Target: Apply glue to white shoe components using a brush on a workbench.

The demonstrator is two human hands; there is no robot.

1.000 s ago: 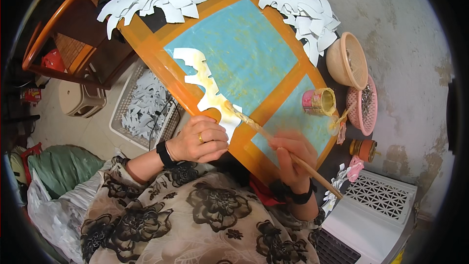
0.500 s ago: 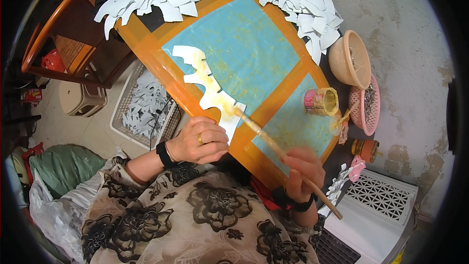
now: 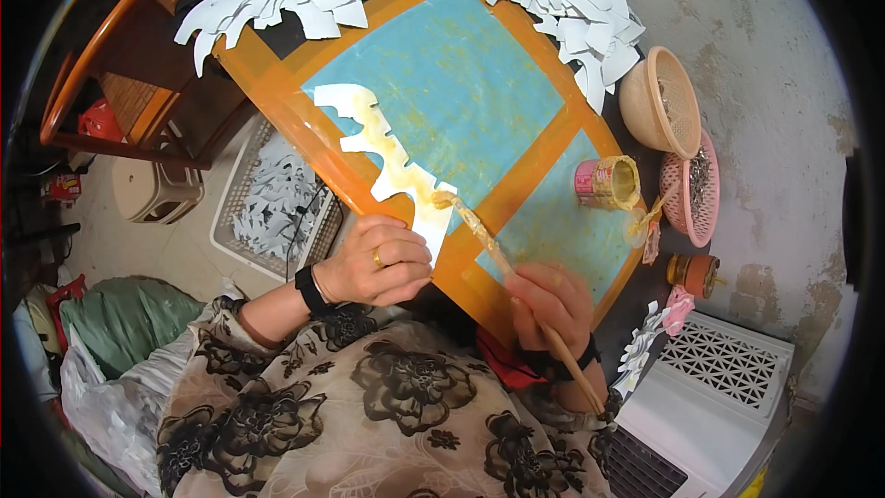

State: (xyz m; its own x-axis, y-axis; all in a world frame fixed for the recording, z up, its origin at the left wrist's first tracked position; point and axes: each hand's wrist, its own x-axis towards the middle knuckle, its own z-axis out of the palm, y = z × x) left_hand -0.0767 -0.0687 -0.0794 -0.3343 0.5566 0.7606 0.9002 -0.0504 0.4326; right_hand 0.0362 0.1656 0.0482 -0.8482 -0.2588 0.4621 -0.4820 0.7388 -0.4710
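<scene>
The left hand [image 3: 378, 263] rests with curled fingers pressing down the near end of a white paper cutout [image 3: 387, 161], a jagged, leaf-edged strip that lies flat on the blue and orange board [image 3: 461, 83] and runs away from those fingers toward the far left. The right hand [image 3: 548, 300] has its fingers closed around a long wooden brush [image 3: 502, 263], whose glue-laden tip touches the cutout just beside the left fingertips. The paper looks thin, light and limp, likely softer and easier to tear where the yellowish paste has wetted it, so it seems best held flat at a dry edge, as the left fingers do, not lifted by its narrow points. The brush looks stiff and light, held near its middle. Beyond the right fingers stands a small paste tin [image 3: 608, 183], then a tan basket [image 3: 659, 101] and a pink basket [image 3: 696, 189]; what fills them is too small to tell. More white cutouts [image 3: 581, 9] lie piled at the board's far edge, partly cut off by the frame. The worktop under the board is mostly hidden, and the brush's rear end is lost against the sleeve.
</scene>
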